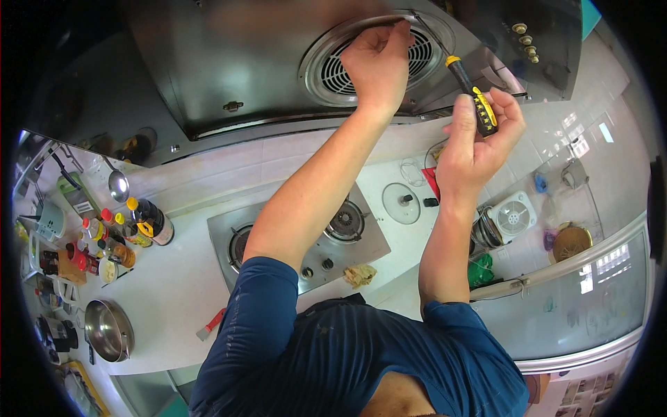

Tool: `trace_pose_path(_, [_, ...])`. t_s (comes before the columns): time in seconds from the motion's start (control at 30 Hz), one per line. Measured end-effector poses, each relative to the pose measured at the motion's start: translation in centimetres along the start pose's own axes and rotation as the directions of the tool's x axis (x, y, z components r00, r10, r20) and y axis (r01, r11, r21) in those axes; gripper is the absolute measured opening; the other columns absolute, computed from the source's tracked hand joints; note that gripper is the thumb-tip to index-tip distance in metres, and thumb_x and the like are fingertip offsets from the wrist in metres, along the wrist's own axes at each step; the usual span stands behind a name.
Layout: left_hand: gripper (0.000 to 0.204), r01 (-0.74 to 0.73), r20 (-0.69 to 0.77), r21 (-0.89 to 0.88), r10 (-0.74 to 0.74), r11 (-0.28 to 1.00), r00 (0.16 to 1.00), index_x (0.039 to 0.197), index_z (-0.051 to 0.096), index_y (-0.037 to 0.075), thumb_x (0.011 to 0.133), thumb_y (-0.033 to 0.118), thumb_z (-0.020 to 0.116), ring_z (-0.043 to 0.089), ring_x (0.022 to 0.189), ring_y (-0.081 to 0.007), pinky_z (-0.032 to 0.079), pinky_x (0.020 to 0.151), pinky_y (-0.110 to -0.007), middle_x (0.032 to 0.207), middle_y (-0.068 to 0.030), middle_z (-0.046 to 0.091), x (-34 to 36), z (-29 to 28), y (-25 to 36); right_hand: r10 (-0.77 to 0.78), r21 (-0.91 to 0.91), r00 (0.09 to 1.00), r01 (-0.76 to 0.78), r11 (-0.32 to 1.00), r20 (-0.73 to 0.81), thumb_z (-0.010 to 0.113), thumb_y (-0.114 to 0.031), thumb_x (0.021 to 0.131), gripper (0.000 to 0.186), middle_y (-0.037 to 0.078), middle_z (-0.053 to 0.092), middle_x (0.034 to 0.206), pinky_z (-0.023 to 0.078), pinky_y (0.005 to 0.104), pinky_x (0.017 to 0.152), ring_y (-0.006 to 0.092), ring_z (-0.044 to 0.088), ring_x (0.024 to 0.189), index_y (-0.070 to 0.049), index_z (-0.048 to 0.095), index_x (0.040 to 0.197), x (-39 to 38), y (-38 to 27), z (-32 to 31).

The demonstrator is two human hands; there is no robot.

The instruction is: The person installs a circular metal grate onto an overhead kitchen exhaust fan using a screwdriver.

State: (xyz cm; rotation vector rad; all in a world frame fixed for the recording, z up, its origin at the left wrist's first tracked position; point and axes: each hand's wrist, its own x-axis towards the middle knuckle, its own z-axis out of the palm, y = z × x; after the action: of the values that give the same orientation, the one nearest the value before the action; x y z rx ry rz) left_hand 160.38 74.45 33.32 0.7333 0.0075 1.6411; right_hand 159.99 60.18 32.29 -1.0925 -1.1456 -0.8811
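Above me is a dark metal range hood (236, 55) with a round slotted vent grille (337, 80). My left hand (376, 62) reaches up to the grille's upper right rim, fingertips pinched there beside a thin shaft; whatever sits between them is too small to make out. My right hand (486, 139) grips a screwdriver (479, 104) with a black and yellow handle, its shaft angled up and left to the grille's rim, near my left fingertips.
Below lie a gas stove (368, 247), glass lid (401, 203), crumpled cloth (359, 276) and red-handled scraper (208, 325). At left are a steel pot (109, 332) and several bottles (149, 221). Gold-coloured knobs (524, 38) sit at upper right; pans (486, 229) and a white fan-like item (514, 215) are at right.
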Motion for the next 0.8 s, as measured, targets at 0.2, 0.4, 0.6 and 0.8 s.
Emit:
trace_pose_path(0.2, [0.023, 0.010, 0.021, 0.054, -0.011, 0.998, 1.000, 0.083, 0.076, -0.005, 0.096, 0.014, 0.075, 0.063, 0.067, -0.0073, 0.049, 0.065, -0.026, 0.075, -0.0061, 0.075, -0.24, -0.49, 0.56, -0.001, -0.201, 1.000, 0.001, 0.980, 0.000, 0.077, -0.011, 0.097, 0.025, 0.010, 0.067, 0.097, 0.052, 0.0286, 0.070, 0.0160, 0.064, 0.078, 0.003, 0.064, 0.113, -0.05, -0.09, 0.30])
trace_pose_path(0.4, [0.021, 0.015, 0.041, 0.050, -0.017, 0.999, 0.999, 0.086, 0.075, -0.006, 0.096, 0.012, 0.075, 0.066, 0.070, -0.0082, 0.051, 0.068, -0.026, 0.078, -0.0077, 0.077, -0.52, -0.64, 0.57, -0.074, -0.086, 0.996, 0.071, 0.994, -0.039, 0.079, -0.010, 0.096, 0.021, 0.011, 0.070, 0.093, 0.052, 0.0288, 0.069, 0.0163, 0.066, 0.079, 0.002, 0.066, 0.107, -0.32, 0.43, 0.54])
trace_pose_path(0.6, [0.016, 0.023, 0.048, 0.022, -0.024, 0.999, 0.999, 0.091, 0.074, -0.007, 0.095, 0.008, 0.074, 0.072, 0.078, -0.0125, 0.055, 0.074, -0.026, 0.084, -0.0101, 0.078, -0.84, -0.72, 0.82, -0.041, -0.180, 0.999, 0.038, 0.983, -0.011, 0.083, -0.011, 0.092, 0.024, 0.011, 0.072, 0.093, 0.054, 0.0284, 0.067, 0.0167, 0.068, 0.073, 0.002, 0.068, 0.106, -0.25, 0.20, 0.52])
trace_pose_path(0.8, [0.014, -0.001, 0.049, 0.041, -0.001, 0.999, 0.999, 0.092, 0.074, -0.007, 0.095, 0.007, 0.075, 0.073, 0.079, -0.0134, 0.055, 0.074, -0.026, 0.086, -0.0121, 0.079, -0.67, -0.76, 0.85, -0.111, -0.214, 0.994, 0.112, 0.970, 0.014, 0.083, -0.009, 0.092, 0.027, 0.011, 0.074, 0.096, 0.056, 0.0281, 0.069, 0.0167, 0.071, 0.075, 0.003, 0.068, 0.112, -0.81, 0.30, 0.72])
